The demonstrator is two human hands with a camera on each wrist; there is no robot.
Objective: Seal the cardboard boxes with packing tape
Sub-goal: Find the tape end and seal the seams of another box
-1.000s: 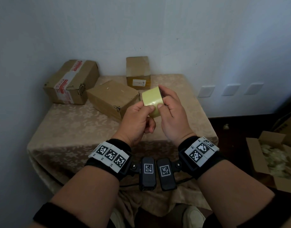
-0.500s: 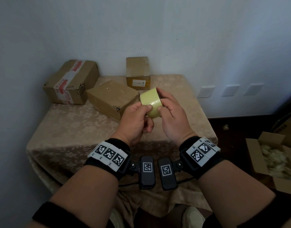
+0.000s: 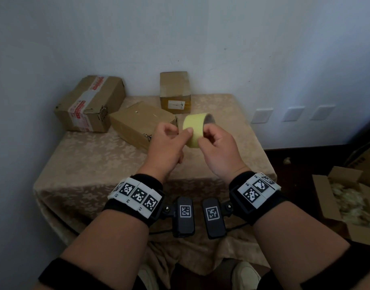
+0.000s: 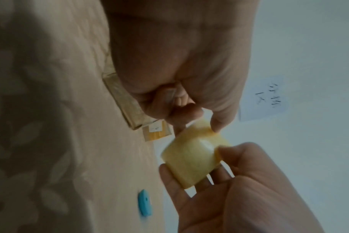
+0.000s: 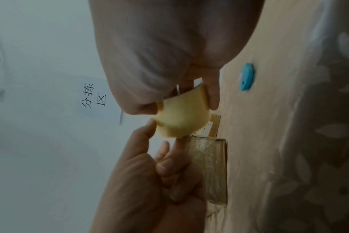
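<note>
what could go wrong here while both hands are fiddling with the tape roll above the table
1. The tape roll is held in the air only by fingertips of the left hand and right hand; it could slip and drop onto the table.
2. If a free end peels up, it may stick to the fingers.

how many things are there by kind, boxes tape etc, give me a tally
closed cardboard boxes on the table: 3, the taped box, the middle box and the small box
open cardboard box on the floor: 1
tape roll: 1, held by the left hand and right hand
small blue object on the tablecloth: 1
total: 6
</note>
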